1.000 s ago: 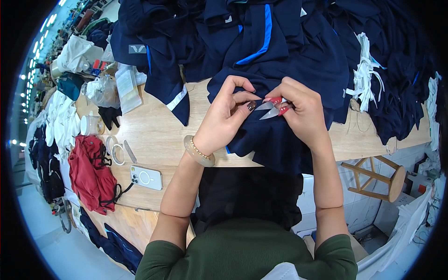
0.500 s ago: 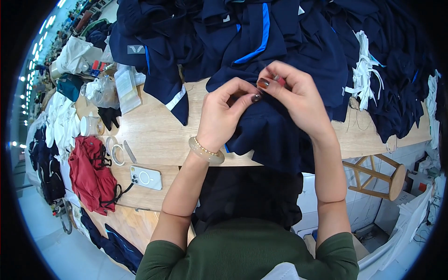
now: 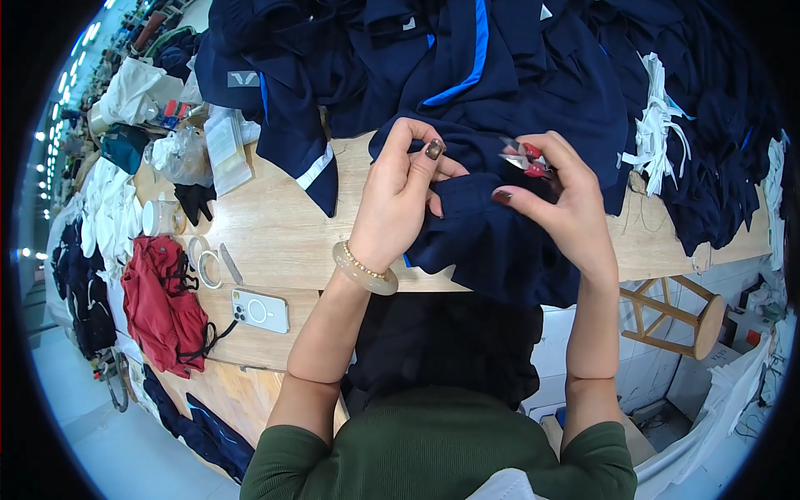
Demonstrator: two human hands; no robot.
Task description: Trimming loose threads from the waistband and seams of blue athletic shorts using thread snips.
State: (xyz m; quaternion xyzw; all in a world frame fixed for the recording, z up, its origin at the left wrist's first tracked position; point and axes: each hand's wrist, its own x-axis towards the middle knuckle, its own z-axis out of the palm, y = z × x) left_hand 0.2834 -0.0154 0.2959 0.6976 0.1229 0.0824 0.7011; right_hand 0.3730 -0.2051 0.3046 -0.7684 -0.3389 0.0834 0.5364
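Navy blue cloth (image 3: 492, 242) is bunched at the table's near edge and hangs over it. My left hand (image 3: 398, 187) is closed on a fold of this cloth, thumb against the fingers. In my right hand (image 3: 571, 200) is a small pair of thread snips (image 3: 532, 160) with red grips and metal blades, held just over the cloth. The blades are blurred and point left toward my left hand. My right thumb is stretched out apart from the snips.
Navy garments (image 3: 350, 75) with bright blue stripes pile up at the back. White strips (image 3: 658, 125) lie at right. On the left are a phone (image 3: 260, 311), tape rolls (image 3: 210, 270), a red bag (image 3: 165, 304) and a clear jar (image 3: 162, 218). A wooden stool (image 3: 708, 325) stands at lower right.
My hands, which were together over the cloth, have come apart. The right one has moved right and down, and the snips now show. My left hand has turned and grips the cloth.
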